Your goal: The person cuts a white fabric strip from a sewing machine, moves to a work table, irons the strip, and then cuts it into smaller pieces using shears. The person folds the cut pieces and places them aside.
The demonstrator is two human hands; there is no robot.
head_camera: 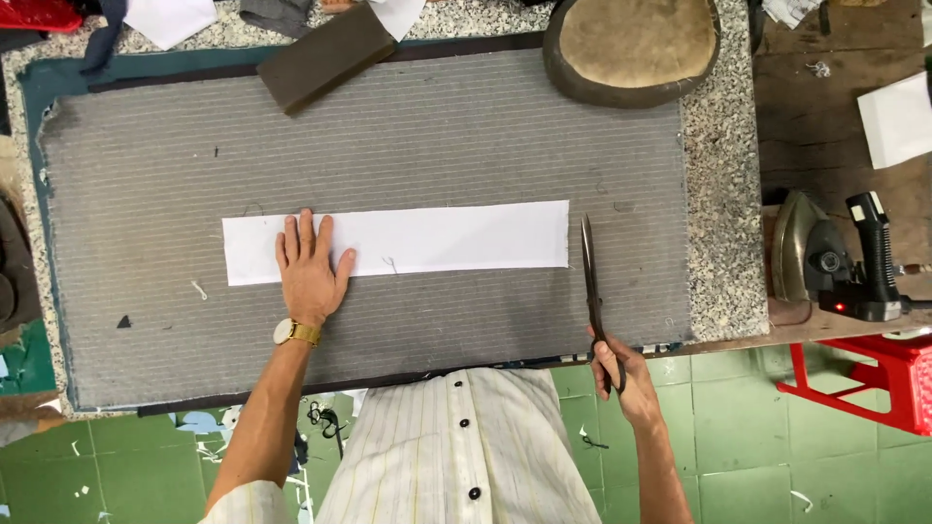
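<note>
1. Grey pinstriped cloth padding [408, 136] covers most of the speckled stone worktable [723, 194], with a dark green border showing along its left edge.
2. A long white rectangular strip of fabric [447, 238] lies flat across the middle of the padding, running left to right.
3. The left hand [309, 264] rests palm down on the left part of that strip, fingers spread and flat, gripping nothing; a gold wristwatch [296, 333] sits on the wrist.
4. Above, near the far edge, a dark brown rectangular block [325, 56] lies at an angle, and further right a round tan padded cushion [633, 44] sits at the table's far edge.
5. The right hand [614, 369] is closed around the handles of long dark metal scissors [589, 277] at the table's near edge.
6. The scissor blades are together and point away from the person, lying just beside the right end of the white strip; I cannot tell whether they touch it.
7. Further right, a steam iron with a black handle [835, 262] rests on a wooden side surface [825, 116], above a red plastic stool [874, 374].
</note>
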